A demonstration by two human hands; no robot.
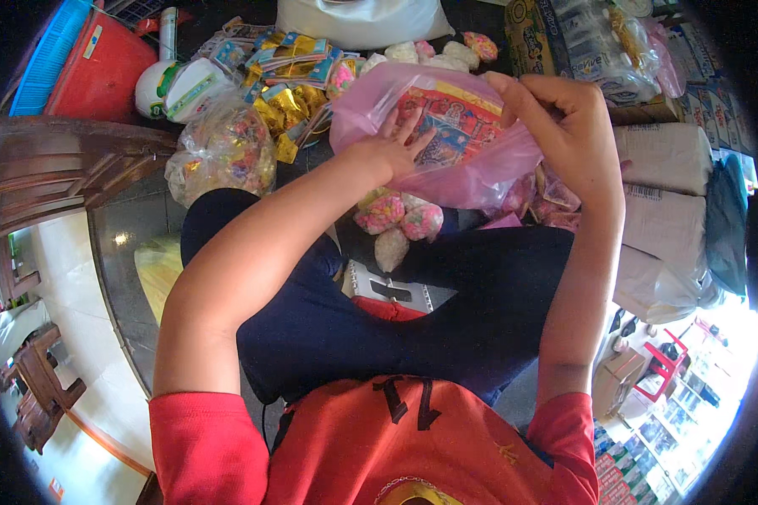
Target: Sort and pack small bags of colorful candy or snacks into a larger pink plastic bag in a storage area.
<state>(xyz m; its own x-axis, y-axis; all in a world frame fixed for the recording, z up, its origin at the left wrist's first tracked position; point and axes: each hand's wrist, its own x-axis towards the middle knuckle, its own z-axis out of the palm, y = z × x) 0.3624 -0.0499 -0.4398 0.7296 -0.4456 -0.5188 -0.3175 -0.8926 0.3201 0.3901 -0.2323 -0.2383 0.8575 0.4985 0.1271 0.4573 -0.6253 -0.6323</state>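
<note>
A pink plastic bag (463, 189) is held up in front of my crossed legs with its mouth spread. My right hand (560, 114) pinches the rim at the right side. Just inside the mouth, my left hand (392, 151) has its fingers spread, lying against the near left part of the bag. In the bag is a colourful printed sheet or packet (459, 126), mostly red and blue; its lower part is hidden by the bag. Small clear bags of pink and white pieces (421, 220) lie just below it, between my knees.
Beyond sit a white sack (362, 23), bundled printed packets (290, 59) and gold foil packs (282, 109). At left are a clear bag of wrapped pieces (223, 151), a white tub (164, 88) and a red basin (105, 67). White wrapped packs (665, 223) are stacked at right.
</note>
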